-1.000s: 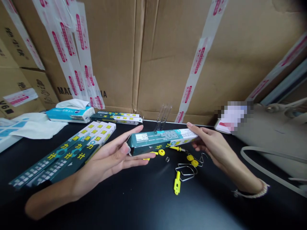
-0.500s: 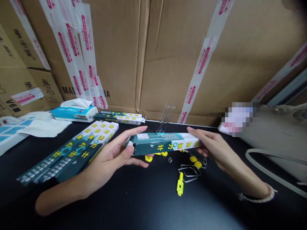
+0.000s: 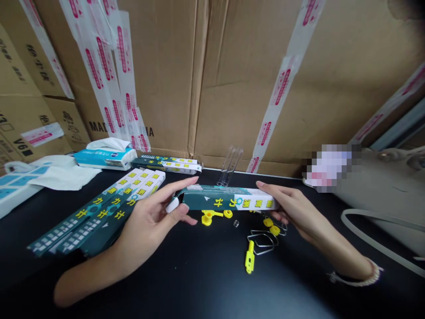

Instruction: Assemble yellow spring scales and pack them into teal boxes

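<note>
A long green-and-white cardboard box (image 3: 229,200) with yellow lettering is held level above the black table. My left hand (image 3: 156,210) grips its green end, where a small white flap stands open near the thumb. My right hand (image 3: 290,206) is closed round the white end, thumb on top. Below the box lie yellow plastic parts (image 3: 207,217), a small clear piece (image 3: 236,223), bent metal wire hooks (image 3: 264,241) and a yellow slotted piece (image 3: 250,257). Two clear tubes (image 3: 230,166) stand behind the box.
Several similar boxes (image 3: 99,208) lie at the left, with more boxes (image 3: 168,164) behind. A tissue pack (image 3: 104,157) and a white-and-blue power strip (image 3: 20,181) are further left. A grey bag (image 3: 388,186) with a strap is at the right. Large cardboard (image 3: 249,88) walls the back.
The box has rolled slightly, so its lettered side faces me more and its top shows less. The flap at the left end shows more. Both hands keep their hold.
</note>
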Motion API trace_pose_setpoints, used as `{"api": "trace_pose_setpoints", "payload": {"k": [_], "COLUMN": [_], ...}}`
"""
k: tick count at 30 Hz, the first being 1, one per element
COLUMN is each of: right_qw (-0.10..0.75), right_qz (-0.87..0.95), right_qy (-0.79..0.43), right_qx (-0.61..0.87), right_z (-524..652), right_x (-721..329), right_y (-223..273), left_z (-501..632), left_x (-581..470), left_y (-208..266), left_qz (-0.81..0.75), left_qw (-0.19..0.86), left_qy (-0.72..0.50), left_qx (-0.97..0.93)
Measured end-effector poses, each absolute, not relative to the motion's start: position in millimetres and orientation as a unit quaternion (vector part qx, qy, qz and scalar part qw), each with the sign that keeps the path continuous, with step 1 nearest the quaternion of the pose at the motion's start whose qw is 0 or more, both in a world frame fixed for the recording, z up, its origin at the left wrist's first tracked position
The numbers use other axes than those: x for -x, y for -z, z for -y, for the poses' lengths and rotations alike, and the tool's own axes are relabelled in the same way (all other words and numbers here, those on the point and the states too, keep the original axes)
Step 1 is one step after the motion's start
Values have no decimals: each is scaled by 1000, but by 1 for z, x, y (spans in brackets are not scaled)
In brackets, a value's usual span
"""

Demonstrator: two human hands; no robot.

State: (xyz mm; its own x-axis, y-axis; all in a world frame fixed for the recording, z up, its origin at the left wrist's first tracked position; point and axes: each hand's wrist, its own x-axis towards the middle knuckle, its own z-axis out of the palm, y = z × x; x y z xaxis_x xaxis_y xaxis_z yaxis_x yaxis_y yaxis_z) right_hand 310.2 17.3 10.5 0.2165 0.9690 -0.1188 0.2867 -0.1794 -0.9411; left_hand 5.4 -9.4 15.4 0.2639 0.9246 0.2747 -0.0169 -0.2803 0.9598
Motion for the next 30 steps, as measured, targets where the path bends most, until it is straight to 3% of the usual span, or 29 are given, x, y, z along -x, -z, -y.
{"api": "trace_pose_setpoints", "payload": {"k": [8,30], "right_qw": [433,434], "right_qz": [474,459], "right_qy": [-407,-420], "right_qx": [650,652], "right_z": [-17,-19], "right_x": [-312,-313], "right_y": [-11,-9], "left_z": [13,9], "left_x": [-4,-7], "left_y": [-16,-16], "left_qz": [-269,-263], "left_qw": [636,619], "left_qy": [-446,-468], "left_qx": [-569,-573]}}
